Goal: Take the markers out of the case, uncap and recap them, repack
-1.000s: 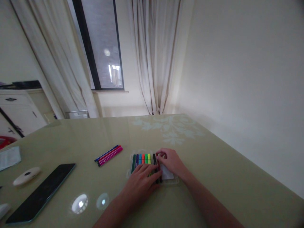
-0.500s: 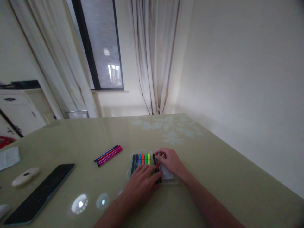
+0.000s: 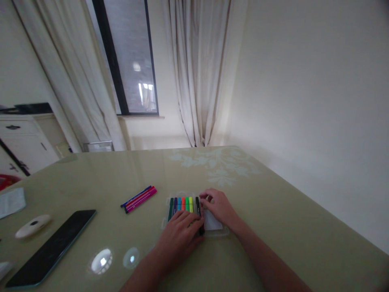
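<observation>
A clear plastic case (image 3: 225,232) lies on the table with a row of coloured markers (image 3: 183,203) in it, green through yellow on the left. A black marker (image 3: 197,205) and a dark red marker (image 3: 202,211) lie side by side near the middle of the case, with a pale bare patch to their right. My left hand (image 3: 181,231) rests palm down across the lower part of the row, its fingers stretched out and the tips by the dark red marker. Thumb and fingers of my right hand (image 3: 217,204) pinch that marker's far end.
Several loose markers (image 3: 140,198), blue, red and pink, lie left of the case. A dark phone-like slab (image 3: 51,247), a white oval object (image 3: 33,226) and a pale packet (image 3: 12,202) are farther left. The table (image 3: 273,227) runs along a wall at right.
My left thumb and fingertips have drawn slightly left, showing more of the pale patch in the case. My right hand has barely moved at the dark red marker's far end.
</observation>
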`<state>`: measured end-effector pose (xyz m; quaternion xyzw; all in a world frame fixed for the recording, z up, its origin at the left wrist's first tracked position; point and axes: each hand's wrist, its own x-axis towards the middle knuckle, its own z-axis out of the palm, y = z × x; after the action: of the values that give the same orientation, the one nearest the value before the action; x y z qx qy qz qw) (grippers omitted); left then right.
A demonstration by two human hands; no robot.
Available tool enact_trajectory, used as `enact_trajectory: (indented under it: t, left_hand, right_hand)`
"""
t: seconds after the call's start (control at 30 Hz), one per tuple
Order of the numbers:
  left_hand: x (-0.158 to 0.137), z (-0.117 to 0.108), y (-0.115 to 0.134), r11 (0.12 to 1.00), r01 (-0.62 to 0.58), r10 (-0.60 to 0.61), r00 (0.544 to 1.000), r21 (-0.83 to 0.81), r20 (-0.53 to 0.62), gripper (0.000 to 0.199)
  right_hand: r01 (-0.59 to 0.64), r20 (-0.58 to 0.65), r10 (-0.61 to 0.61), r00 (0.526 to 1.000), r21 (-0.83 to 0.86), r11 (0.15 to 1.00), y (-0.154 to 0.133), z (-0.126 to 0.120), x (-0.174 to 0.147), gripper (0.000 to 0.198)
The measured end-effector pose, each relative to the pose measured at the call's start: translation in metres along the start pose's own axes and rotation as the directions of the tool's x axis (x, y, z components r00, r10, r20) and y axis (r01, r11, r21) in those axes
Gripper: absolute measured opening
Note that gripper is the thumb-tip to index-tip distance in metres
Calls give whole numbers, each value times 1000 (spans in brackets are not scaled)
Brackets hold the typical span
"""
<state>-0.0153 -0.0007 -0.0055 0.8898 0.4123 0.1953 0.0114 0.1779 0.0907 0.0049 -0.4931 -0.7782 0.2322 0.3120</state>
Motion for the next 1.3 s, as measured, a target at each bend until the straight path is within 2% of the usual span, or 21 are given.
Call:
enact_trajectory:
  t: [0.2, 0.6, 0.77, 0.83, 0.9, 0.93, 0.97, 1.03, 1.1, 1.13, 1.2, 1.3]
  left_hand:
    - [1, 2, 0, 999, -14, 14, 1000, 40, -1, 40]
    - [1, 3, 0, 1000, 8, -7, 999, -16, 46, 41]
    - [3, 5, 5, 999, 13, -12, 999, -38, 30, 37]
    - [3, 1, 0, 998, 19, -19, 1000, -67, 6, 39]
    - [1, -9, -15, 992, 106, -111, 992, -72, -57, 35]
    - [-2, -16, -25, 980, 191, -196, 975, -56, -108, 31]
    - [-6, -23, -38, 947, 320, -320, 935, -28, -153, 30]
    - [-16, -36, -64, 815, 574, -541, 802, 76, -255, 32]
    - [-29, -47, -86, 661, 725, -677, 687, 192, -265, 31]
    - [-35, -50, -94, 609, 758, -716, 652, 232, -250, 30]
    - [-43, -53, -103, 553, 786, -764, 611, 275, -208, 29]
    - [-46, -52, -105, 533, 800, -793, 586, 277, -165, 27]
  right_hand:
    - [-7, 12, 7, 1000, 18, 1000, 1, 0, 0, 18]
    - [-22, 65, 25, 998, -39, 999, 4, -6, 1, 16]
    - [-61, 86, 63, 994, -28, 998, 7, -4, 1, 9]
    - [-54, 96, 55, 994, -10, 998, 8, -6, 1, 9]
    - [-51, 83, 52, 995, -15, 999, 9, -7, 1, 9]
    - [-54, 67, 56, 996, -26, 998, 9, -8, 1, 9]
    - [-60, 47, 62, 997, -37, 998, 9, -9, 2, 10]
    - [-68, 11, 69, 998, -46, 997, 8, -10, 2, 11]
    - [-62, -10, 61, 998, -41, 997, 7, -10, 3, 12]
    - [-61, -19, 61, 998, -38, 997, 6, -10, 4, 12]
    - [-60, -39, 59, 998, -36, 998, 5, -10, 4, 12]
    - [-57, -59, 55, 997, -36, 998, 4, -10, 4, 11]
